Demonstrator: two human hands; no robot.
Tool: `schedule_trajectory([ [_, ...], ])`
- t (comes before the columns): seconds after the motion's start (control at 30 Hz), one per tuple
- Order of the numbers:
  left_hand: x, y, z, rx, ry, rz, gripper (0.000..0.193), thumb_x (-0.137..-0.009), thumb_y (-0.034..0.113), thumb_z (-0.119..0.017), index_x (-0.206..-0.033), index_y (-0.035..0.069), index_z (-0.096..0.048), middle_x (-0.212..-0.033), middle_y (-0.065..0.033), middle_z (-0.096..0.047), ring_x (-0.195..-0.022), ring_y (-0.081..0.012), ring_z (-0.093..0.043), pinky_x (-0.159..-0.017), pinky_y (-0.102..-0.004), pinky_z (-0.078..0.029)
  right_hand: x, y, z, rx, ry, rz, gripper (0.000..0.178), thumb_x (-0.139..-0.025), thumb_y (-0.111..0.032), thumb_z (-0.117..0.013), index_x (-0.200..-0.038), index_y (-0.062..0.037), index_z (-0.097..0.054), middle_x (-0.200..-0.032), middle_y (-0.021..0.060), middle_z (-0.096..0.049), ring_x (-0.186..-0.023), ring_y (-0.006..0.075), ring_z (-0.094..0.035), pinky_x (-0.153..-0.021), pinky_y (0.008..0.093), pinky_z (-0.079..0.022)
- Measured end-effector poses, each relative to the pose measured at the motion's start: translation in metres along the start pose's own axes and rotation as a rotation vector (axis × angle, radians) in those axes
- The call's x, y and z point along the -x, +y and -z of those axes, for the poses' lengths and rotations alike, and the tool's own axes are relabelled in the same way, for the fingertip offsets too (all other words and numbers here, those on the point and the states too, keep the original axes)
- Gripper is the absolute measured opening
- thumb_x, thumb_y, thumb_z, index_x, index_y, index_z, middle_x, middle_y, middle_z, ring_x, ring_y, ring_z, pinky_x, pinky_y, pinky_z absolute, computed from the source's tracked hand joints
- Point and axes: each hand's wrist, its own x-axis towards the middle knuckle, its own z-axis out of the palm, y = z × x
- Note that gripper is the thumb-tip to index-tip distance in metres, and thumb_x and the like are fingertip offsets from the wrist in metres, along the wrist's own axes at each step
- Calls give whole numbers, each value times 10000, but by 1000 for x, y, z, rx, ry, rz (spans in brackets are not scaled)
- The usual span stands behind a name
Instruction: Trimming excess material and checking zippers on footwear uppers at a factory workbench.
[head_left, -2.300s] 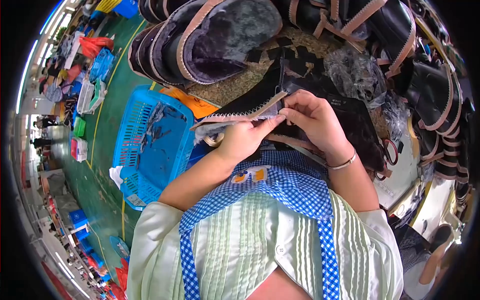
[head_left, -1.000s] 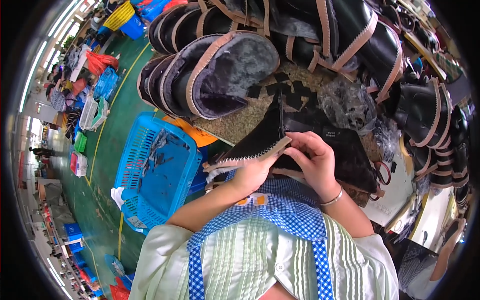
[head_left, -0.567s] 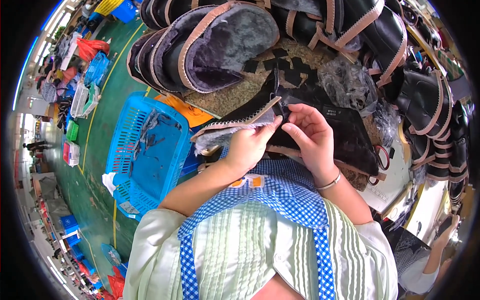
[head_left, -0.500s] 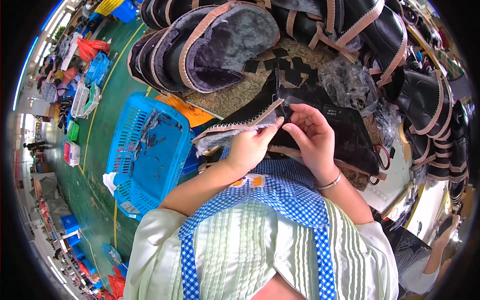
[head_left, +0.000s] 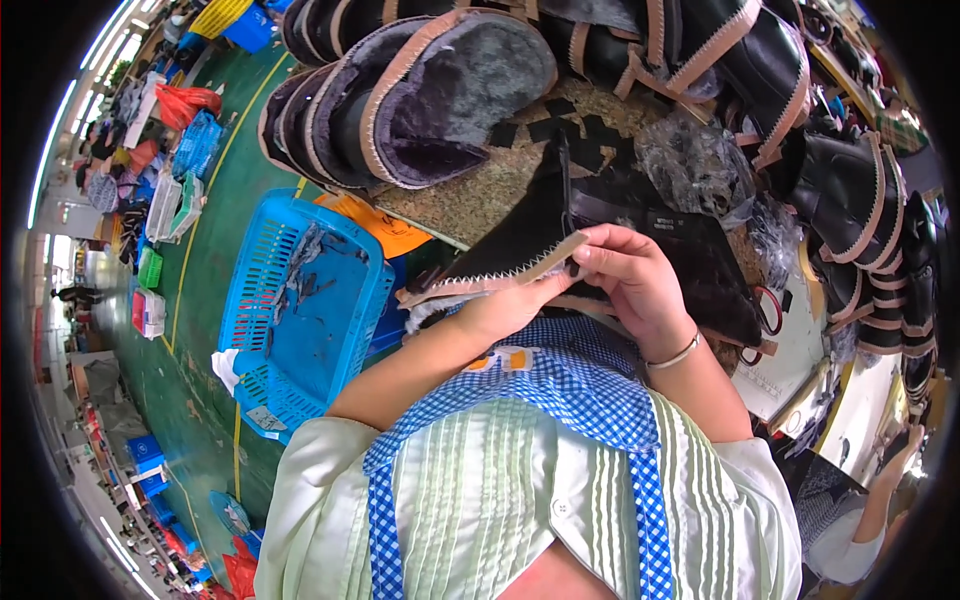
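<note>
In front of my body is a black fleece-lined boot upper with a tan stitched trim band along its edge. My left hand is closed on the near edge, its fingers mostly under the material. At the trim's right end, my right hand pinches the band between thumb and fingers, close to the left fingertips. Another dark part of the upper, with a small printed patch, spreads out to the right beyond my right hand. Grey fleece shows below the left end of the trim.
Fleece-lined boot uppers are stacked at the far side; more black uppers hang at right. Black scraps and crumpled clear plastic lie on the worktop. Red-handled scissors sit at right. A blue basket stands left, beside orange material.
The trimmed edge has turned, showing more of the black outer side. My left hand has shifted lower under it, and my right fingers have moved onto the trim's end.
</note>
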Motion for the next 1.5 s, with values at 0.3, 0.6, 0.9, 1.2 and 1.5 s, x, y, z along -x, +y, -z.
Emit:
schedule_trajectory([
  [0.3,3,-10,2,-539,161,-389,145,-893,97,-652,-959,-30,-666,-968,-68,-678,-807,-123,-630,-703,-263,-504,79,-44,3,1773,591,938,560,-647,-176,-787,-1162,-65,-599,-1090,136,-571,-1017,323,-548,-899,421,-418],
  [0.6,-2,-29,-8,-314,141,-263,175,-933,17,-555,-1086,-51,-605,-1045,-94,-673,-966,-176,-649,-852,-284,-512,98,-44,51,890,680,706,492,-700,86,-720,-1166,-2,-589,-1087,81,-641,-1001,165,-607,-860,291,-481],
  [0.9,-9,18,14,715,118,182,314,-887,71,-637,-1187,11,-568,-1131,-62,-605,-1073,-139,-553,-973,-288,-426,29,-5,4,1581,136,1093,479,-683,74,-579,-1143,-44,-638,-1012,153,-643,-917,303,-646,-814,371,-530],
  [1.2,-5,20,1,624,2,306,318,-955,205,-560,-1211,18,-585,-1139,-67,-643,-1079,-155,-577,-972,-294,-439,27,-24,0,1401,115,1072,335,-659,120,-568,-962,9,-659,-935,158,-673,-952,306,-660,-823,350,-535],
  [1.5,-19,-7,-8,-315,234,-201,212,-899,24,-614,-1102,-33,-603,-1001,-70,-653,-916,-154,-629,-804,-267,-505,43,7,55,-224,62,-157,154,-866,-32,-632,-1007,-24,-572,-911,44,-620,-823,135,-608,-734,270,-515],
])
